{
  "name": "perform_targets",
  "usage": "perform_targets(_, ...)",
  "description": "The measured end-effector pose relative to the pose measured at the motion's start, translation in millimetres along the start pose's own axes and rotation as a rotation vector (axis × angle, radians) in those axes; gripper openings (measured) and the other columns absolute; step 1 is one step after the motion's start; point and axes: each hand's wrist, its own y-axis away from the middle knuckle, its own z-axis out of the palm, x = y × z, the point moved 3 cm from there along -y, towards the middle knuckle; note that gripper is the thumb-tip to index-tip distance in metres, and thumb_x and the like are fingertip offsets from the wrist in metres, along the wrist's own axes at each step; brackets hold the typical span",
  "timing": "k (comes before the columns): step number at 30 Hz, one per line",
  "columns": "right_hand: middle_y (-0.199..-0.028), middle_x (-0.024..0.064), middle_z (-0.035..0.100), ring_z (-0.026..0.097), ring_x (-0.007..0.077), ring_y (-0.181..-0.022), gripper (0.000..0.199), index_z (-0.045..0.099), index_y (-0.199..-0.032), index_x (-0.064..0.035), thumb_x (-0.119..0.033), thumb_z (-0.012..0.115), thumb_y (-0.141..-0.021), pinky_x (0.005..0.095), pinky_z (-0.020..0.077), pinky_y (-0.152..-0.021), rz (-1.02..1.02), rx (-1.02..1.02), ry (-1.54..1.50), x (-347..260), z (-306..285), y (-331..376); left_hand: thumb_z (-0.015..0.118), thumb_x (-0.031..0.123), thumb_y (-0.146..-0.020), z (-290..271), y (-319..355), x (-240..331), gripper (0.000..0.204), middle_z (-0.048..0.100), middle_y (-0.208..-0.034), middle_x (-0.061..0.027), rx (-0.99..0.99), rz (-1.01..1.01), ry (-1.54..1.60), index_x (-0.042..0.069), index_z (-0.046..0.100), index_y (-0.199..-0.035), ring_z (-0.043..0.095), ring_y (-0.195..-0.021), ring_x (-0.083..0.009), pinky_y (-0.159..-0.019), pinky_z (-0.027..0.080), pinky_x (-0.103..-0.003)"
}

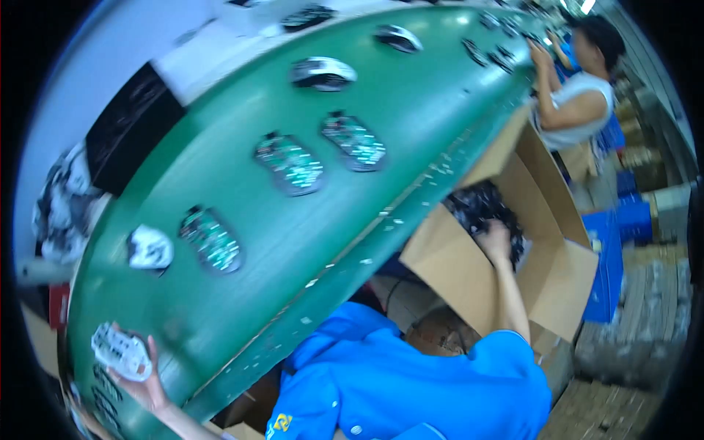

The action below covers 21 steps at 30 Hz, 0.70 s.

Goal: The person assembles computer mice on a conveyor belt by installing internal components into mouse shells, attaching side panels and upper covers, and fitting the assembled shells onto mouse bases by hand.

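Observation:
My left hand (150,385) is at the lower left, over the green conveyor belt (293,242), with thumb and fingers gripping a pale computer mouse part (121,353) that has openings in it. My right arm reaches into an open cardboard box (543,293) beside the belt. There my right hand (496,238) touches a heap of small black parts (480,205); its fingertips are blurred and partly hidden among them. Nearest the left hand on the belt are a white mouse shell (150,248) and an opened mouse base with a green circuit board (211,240).
Two more opened mouse bases (291,164) lie farther along the belt, with white-and-black mice (323,74) beyond them. A black panel (132,125) stands at the left edge. A co-worker (579,88) works at the far right. Stacked cartons (634,323) and blue bins (605,264) fill the right side.

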Motion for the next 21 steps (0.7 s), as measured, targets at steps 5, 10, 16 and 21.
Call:
perform_targets(5,-0.147,0.0259,0.009,0.011,0.0469,-0.134,0.116,0.007,-0.146,-0.0189,-0.057,0.074,-0.059,0.0591,0.0179,-0.106,0.194,-0.636,0.151,116,106,0,0.056,0.015,-0.088,48,-51,-55,0.063,0.021,-0.150,-0.0042,-0.145,-0.210,0.123,0.018,0.026,-0.143,0.015,-0.138,-0.0284,-0.109,0.022,-0.054)
perform_targets(10,-0.143,0.0234,0.021,0.025,0.0462,-0.127,0.107,0.021,-0.142,-0.0278,-0.046,0.080,-0.055,0.0499,0.0329,-0.102,0.091,-0.466,0.169,94,102,14,0.055,0.023,-0.090,66,-61,-78,0.062,0.023,-0.149,-0.0036,-0.057,-0.237,0.088,0.019,0.023,-0.144,0.020,-0.136,-0.0279,-0.104,0.030,-0.052)
perform_targets(16,-0.133,0.0226,0.030,0.029,0.0467,-0.122,0.088,0.030,-0.136,-0.0243,-0.036,0.077,-0.063,0.0535,0.0396,-0.095,0.178,-0.487,0.116,86,102,29,0.054,0.025,-0.091,63,-70,-87,0.057,0.027,-0.147,-0.0051,0.009,-0.268,0.031,0.018,0.029,-0.142,0.023,-0.134,-0.0282,-0.101,0.033,-0.049)
perform_targets(21,-0.124,0.0303,0.042,0.059,0.0414,-0.092,0.043,0.040,-0.129,-0.0160,-0.013,0.042,-0.085,0.0457,0.0531,-0.069,-0.100,-0.404,0.307,66,104,14,0.054,0.025,-0.091,75,-73,-93,0.057,0.029,-0.146,-0.0061,-0.013,-0.264,0.009,0.018,0.030,-0.141,0.025,-0.134,-0.0285,-0.101,0.034,-0.049)
